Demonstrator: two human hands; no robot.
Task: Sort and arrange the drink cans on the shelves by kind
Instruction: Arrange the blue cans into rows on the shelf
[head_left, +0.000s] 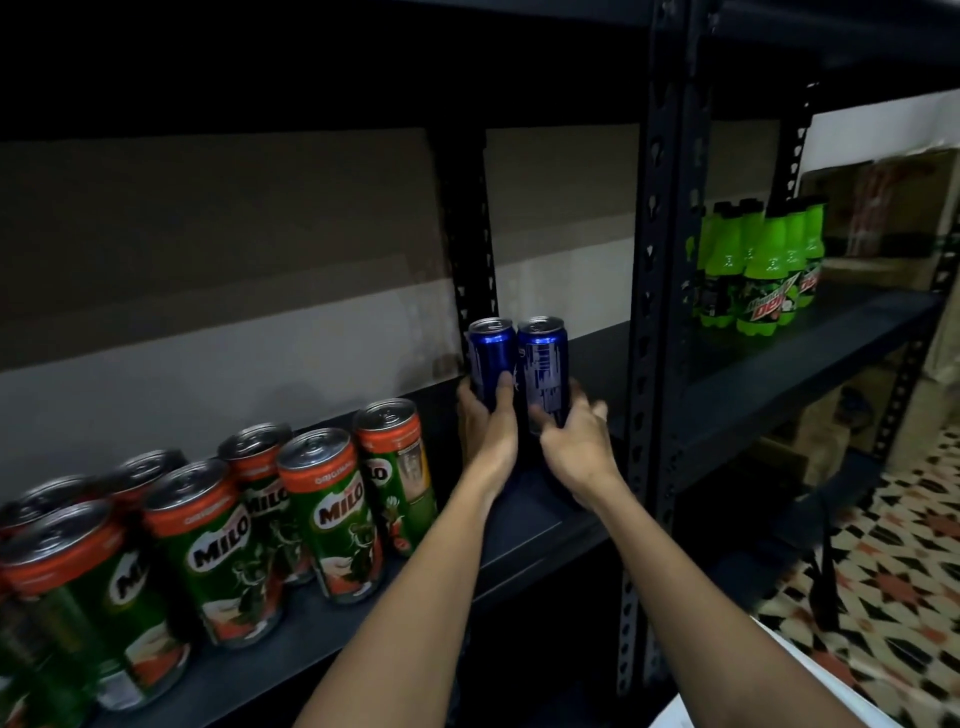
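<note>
Two tall blue cans stand side by side at the back of the dark shelf (524, 525), touching each other. My left hand (485, 423) grips the left blue can (488, 358) around its lower half. My right hand (574, 441) grips the right blue can (543, 364) near its base. Several green and orange Milo cans (332, 514) stand in rows on the same shelf to the left, apart from the blue pair.
A black perforated upright (657, 312) divides this shelf from the neighbouring unit, where several green Mountain Dew bottles (763, 270) stand. Cardboard boxes (878, 213) sit behind them. Patterned floor tiles (883, 571) show at the lower right.
</note>
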